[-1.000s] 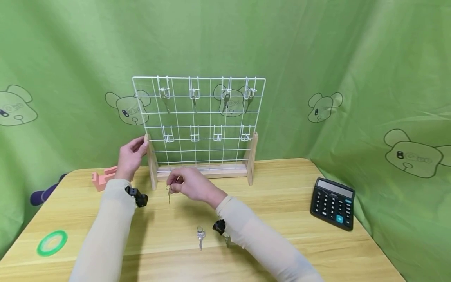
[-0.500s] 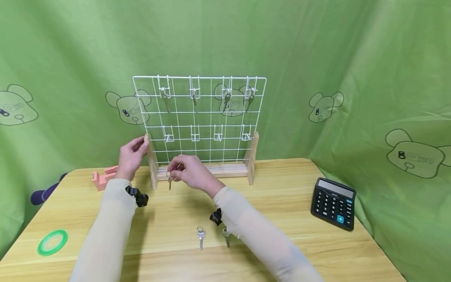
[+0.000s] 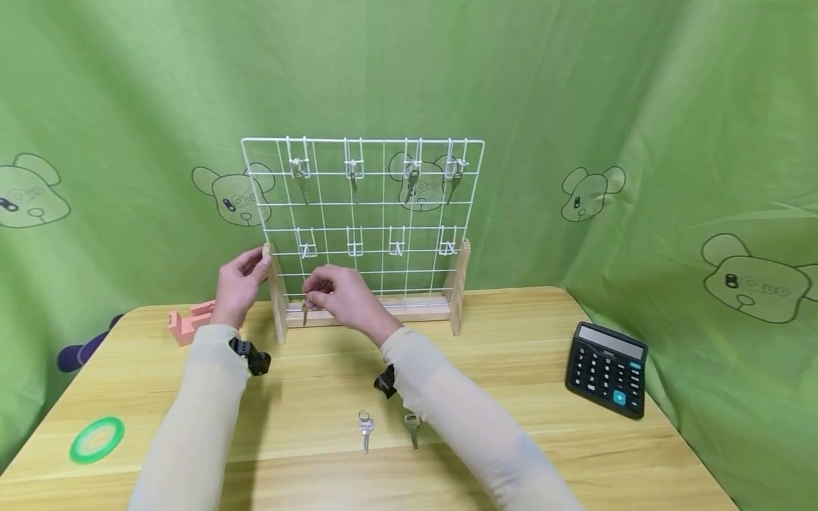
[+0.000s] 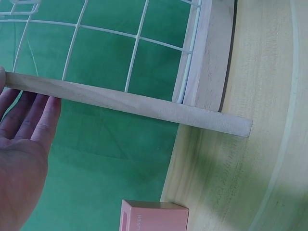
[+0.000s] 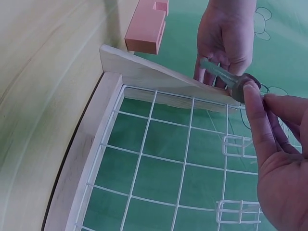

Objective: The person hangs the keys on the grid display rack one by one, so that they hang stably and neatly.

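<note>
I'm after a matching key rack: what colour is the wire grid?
White. The head view shows the wire grid best, its frame almost whole.

Bright head view, soft shadows on table (image 3: 511, 355), dimmer wrist views

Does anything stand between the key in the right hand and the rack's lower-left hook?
Nothing visible does. The right hand pinches the key below the lower-left hook, in front of the rack; the left hand holds the wooden upright, off that line.
</note>
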The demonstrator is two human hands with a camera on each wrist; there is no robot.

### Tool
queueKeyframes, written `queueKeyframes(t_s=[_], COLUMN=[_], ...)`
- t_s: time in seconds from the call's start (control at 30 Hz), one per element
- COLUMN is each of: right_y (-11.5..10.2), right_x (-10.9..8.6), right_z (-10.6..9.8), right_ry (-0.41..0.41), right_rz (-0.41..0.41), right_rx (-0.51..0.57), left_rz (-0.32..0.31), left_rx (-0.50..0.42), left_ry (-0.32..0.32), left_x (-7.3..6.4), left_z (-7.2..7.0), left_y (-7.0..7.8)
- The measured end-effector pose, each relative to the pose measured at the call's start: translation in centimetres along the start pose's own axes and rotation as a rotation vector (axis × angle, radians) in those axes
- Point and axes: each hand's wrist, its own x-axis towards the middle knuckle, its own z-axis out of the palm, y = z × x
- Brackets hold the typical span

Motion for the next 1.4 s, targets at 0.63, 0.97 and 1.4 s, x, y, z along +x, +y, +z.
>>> queueKeyframes(t_s=[0.63,0.97,1.4], right_y=[-1.2,-1.4,-0.8], right_x=[1.8,2.7,3.6], right_z=[-0.3,0.0,0.3], right_ry=[0.136,0.216,0.293], right_rz=[-0.080,-0.063,-0.009], right_rx=[-0.038,-0.039,0.008], left_rz=[0.013,0.008,-0.007], left_rx=[0.005,0.003,0.013], left_ry=[0.008,0.016,0.010], left_x=[0.1,0.1,0.2], left_z=[-0.2,-0.1,0.0], left_y=[-0.1,-0.1,-0.4])
